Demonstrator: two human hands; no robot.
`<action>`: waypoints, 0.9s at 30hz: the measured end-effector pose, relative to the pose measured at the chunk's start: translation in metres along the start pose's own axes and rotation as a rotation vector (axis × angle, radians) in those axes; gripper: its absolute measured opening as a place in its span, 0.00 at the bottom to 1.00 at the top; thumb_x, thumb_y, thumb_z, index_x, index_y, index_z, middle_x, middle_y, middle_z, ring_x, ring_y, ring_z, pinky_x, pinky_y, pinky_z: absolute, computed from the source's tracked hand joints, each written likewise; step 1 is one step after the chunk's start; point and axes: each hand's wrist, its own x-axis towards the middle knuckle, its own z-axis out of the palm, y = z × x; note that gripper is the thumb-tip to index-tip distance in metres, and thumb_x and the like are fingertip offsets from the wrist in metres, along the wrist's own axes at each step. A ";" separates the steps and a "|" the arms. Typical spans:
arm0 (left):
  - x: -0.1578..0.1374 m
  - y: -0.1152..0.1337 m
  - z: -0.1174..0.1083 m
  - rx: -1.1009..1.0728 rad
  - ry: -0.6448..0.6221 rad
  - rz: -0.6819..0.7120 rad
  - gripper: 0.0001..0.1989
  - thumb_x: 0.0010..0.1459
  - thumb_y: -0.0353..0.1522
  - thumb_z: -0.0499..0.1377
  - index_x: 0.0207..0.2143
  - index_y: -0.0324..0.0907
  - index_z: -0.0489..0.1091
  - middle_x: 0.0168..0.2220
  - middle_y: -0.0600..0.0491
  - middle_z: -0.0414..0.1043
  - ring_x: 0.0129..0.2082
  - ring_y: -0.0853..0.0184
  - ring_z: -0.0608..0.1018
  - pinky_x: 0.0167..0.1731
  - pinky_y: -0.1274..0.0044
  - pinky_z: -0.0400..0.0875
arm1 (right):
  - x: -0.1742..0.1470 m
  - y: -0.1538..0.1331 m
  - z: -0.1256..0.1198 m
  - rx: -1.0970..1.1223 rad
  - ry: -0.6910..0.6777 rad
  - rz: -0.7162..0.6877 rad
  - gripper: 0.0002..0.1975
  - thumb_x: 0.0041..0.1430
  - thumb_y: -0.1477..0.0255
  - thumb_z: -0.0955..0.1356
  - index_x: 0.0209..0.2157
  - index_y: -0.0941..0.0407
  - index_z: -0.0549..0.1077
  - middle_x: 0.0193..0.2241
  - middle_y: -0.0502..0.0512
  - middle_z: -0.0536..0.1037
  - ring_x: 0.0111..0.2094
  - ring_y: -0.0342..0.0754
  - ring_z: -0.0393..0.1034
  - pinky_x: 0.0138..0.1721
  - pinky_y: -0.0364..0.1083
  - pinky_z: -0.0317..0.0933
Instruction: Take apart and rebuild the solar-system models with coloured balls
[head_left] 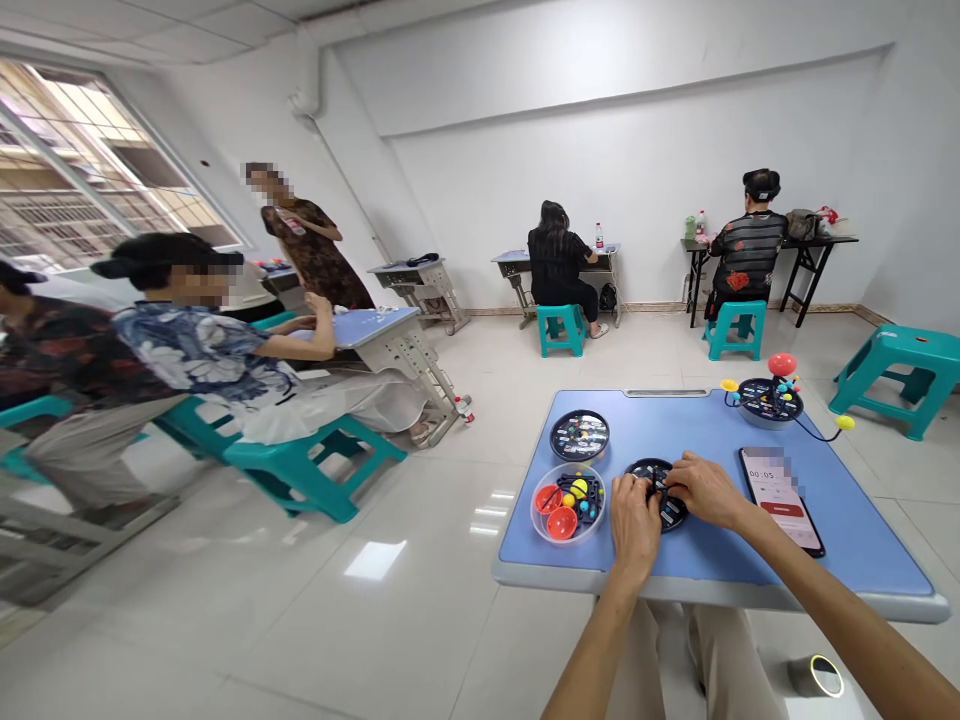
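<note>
On the blue desktop, a round black base [673,514] with printed labels lies between my two hands. My left hand [634,522] grips its left side, with fingers bent over the rim. My right hand [709,490] is closed in a pinch above the base's upper right, on a small black part mostly hidden by the fingers. Left of my left hand stands a clear round tub [537,522] of red half-shells, yellow and blue balls and black rods. Behind the tub lies another labelled black disc [580,436].
An assembled planet model [770,400] stands at the desk's far right, one arm reaching past the edge. A phone [781,505] showing a timer lies right of my hands. A teal stool [900,372] is beyond the desk. Several people sit or stand around the room.
</note>
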 end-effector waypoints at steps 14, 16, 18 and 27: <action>0.004 -0.008 0.001 -0.085 0.009 0.031 0.07 0.51 0.21 0.58 0.29 0.41 0.68 0.38 0.51 0.68 0.42 0.61 0.68 0.45 0.68 0.66 | 0.005 -0.008 0.019 0.240 0.196 -0.038 0.11 0.56 0.82 0.63 0.30 0.56 0.75 0.29 0.53 0.76 0.35 0.48 0.64 0.37 0.46 0.53; 0.005 -0.008 0.002 -0.077 0.007 0.034 0.07 0.52 0.21 0.58 0.28 0.41 0.68 0.37 0.51 0.68 0.42 0.61 0.68 0.45 0.68 0.66 | 0.004 -0.007 0.020 0.286 0.232 -0.047 0.11 0.56 0.83 0.63 0.30 0.56 0.74 0.29 0.53 0.75 0.35 0.48 0.64 0.38 0.46 0.55; 0.005 -0.009 0.002 -0.074 0.005 0.038 0.06 0.52 0.22 0.59 0.28 0.41 0.68 0.38 0.50 0.68 0.43 0.61 0.68 0.44 0.68 0.66 | 0.004 -0.007 0.019 0.307 0.268 -0.058 0.11 0.56 0.83 0.63 0.30 0.56 0.74 0.29 0.54 0.75 0.36 0.48 0.65 0.39 0.46 0.56; 0.002 -0.005 0.000 -0.062 0.026 0.038 0.05 0.53 0.23 0.59 0.30 0.42 0.68 0.39 0.50 0.68 0.43 0.60 0.68 0.44 0.68 0.67 | -0.002 -0.014 -0.022 0.443 0.524 -0.085 0.07 0.58 0.77 0.64 0.31 0.55 0.73 0.30 0.54 0.75 0.36 0.49 0.66 0.39 0.48 0.59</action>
